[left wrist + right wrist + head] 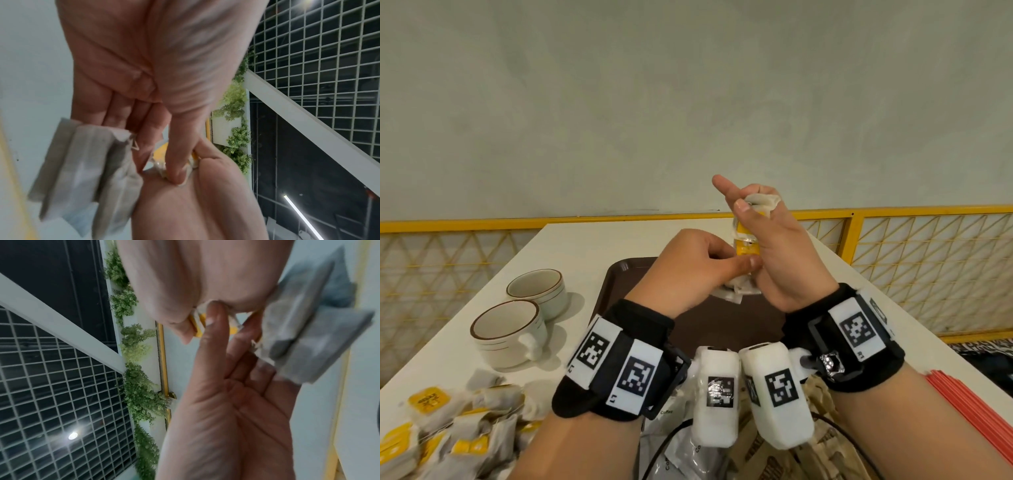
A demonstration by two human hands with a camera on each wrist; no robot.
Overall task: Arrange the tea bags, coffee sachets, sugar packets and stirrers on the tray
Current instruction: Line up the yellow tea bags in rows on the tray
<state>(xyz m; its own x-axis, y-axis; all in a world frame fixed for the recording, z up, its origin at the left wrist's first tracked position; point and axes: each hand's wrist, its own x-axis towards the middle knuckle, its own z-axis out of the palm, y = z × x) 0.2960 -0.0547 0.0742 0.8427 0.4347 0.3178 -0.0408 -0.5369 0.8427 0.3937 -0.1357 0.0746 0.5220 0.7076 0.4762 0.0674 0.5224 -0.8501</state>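
Café, white table (592, 240), cups (508, 334), brown tray (619, 284)

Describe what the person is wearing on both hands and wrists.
The left hand and right hand are bare: no gloves, no rings visible. Each wrist carries a black fabric band fitted with white plates printed with black square code markers. A white boxy camera housing, also marked, hangs below each wrist, with thin black cables trailing away.
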